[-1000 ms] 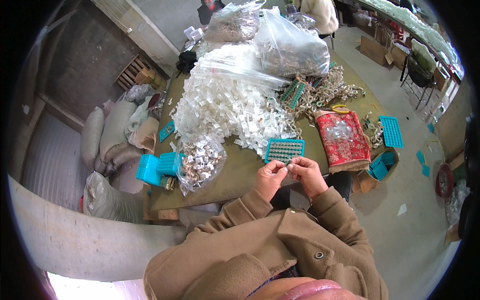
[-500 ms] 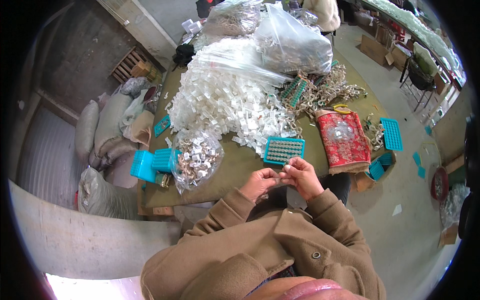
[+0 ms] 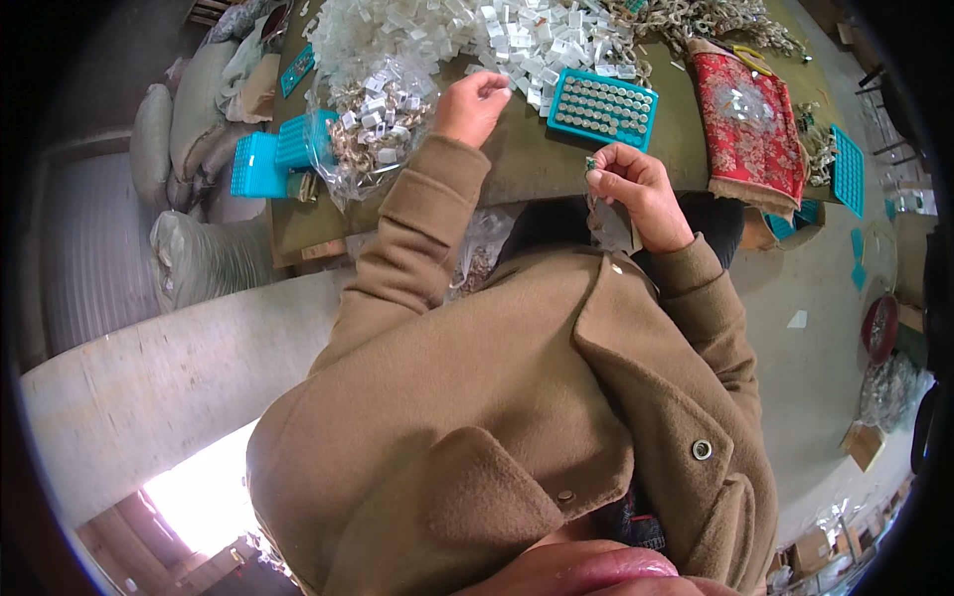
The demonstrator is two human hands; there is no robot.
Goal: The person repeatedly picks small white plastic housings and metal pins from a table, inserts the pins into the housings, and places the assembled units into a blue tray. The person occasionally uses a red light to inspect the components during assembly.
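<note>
Right hand [image 3: 641, 189]: grip pinching 1 small piece [image 3: 590, 163] | left hand [image 3: 471, 109]: grip curled, hold unclear | 1 loaded blue tray [image 3: 581, 130]

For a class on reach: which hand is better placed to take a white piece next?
Probably the left hand: it is nearer the white pile, while the right hand pinches a small object.

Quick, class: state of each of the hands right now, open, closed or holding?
Left hand: fingers curled; whether it holds anything cannot be told.
Right hand: closed, pinching a small greenish piece.
</note>
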